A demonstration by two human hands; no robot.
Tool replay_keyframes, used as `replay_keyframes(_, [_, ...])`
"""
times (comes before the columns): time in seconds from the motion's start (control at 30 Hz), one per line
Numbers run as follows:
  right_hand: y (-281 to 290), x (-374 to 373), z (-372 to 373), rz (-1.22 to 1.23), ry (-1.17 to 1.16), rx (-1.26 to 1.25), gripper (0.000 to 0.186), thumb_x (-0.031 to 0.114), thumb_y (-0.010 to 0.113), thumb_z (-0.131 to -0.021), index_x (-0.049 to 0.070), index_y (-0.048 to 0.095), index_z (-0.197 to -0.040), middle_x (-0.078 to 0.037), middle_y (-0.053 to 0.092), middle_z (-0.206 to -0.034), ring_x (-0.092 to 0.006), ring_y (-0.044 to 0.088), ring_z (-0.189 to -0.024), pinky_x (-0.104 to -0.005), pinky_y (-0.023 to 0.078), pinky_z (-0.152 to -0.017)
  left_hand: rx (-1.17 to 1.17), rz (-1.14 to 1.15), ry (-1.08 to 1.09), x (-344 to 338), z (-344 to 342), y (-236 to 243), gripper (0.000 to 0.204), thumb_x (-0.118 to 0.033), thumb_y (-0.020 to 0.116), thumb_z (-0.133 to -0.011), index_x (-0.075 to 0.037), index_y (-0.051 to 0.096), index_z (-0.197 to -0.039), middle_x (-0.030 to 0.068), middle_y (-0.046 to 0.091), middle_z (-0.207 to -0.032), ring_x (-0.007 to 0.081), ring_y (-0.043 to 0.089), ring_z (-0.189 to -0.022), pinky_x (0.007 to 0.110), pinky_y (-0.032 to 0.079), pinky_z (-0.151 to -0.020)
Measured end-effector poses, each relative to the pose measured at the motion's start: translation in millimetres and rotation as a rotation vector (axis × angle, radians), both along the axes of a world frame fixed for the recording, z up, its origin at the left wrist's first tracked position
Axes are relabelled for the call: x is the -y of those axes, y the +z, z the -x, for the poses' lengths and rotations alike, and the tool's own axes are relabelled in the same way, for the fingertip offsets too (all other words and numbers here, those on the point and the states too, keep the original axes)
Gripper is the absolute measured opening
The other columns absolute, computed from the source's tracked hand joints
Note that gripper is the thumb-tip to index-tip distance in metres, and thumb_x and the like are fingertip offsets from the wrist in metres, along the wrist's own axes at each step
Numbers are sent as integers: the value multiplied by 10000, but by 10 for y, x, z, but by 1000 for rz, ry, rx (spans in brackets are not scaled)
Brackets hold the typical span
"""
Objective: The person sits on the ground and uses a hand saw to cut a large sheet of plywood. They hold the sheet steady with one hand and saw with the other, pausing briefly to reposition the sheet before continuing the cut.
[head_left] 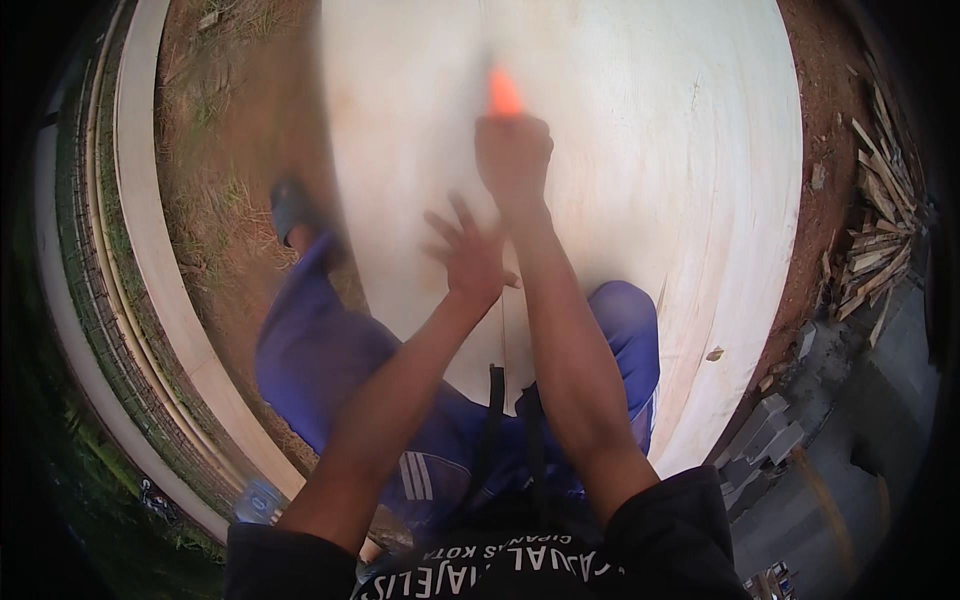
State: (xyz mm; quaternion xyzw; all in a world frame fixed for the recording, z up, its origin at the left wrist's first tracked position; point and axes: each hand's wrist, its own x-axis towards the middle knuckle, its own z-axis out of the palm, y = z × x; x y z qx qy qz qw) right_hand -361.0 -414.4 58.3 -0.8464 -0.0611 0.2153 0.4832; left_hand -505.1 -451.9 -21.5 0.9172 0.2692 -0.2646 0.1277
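A large pale wooden sheet, like plywood [650, 200], lies beneath me, stretching away ahead. My right hand [513, 165] is closed in a fist, arm reaching forward over the sheet. From its far side sticks a bright orange tapered object [505, 93]; blur hides what kind it is. My left hand [472, 255] is nearer, beside the right forearm, with its fingers spread over the sheet and nothing in it. Whether its palm presses on the wood I cannot tell. A thin dark line runs along the sheet between my legs.
My legs in blue trousers [320, 340] straddle the sheet's near part, the left foot out over grassy soil [215, 200]. A long pale board [150, 190] runs along the left. To the right lie scrap wood strips [880, 230] and grey blocks [765, 435].
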Motion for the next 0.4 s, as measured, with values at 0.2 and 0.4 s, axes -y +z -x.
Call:
replay_keyframes(0.2, [914,1431,1681,-69,-96,-72,231,6,627,-908,-80,638,-1122,-101,682,-796,-144,645,-732,-319,523,-676,28,-70,-5,116,57,-106,863,-540,628,-931,-409,162,-1645,426,-78,-1624,801,1,-1375,892,337,-899])
replay_keyframes(0.4, [157,254,166,102,47,-228,283,182,701,-924,-85,685,-1016,-135,743,-771,-276,694,-633,-382,574,-662,105,-70,26,86,60,-122,914,-443,653,-927,-234,162,-1669,364,180,-1641,756,192,-1387,847,414,-875])
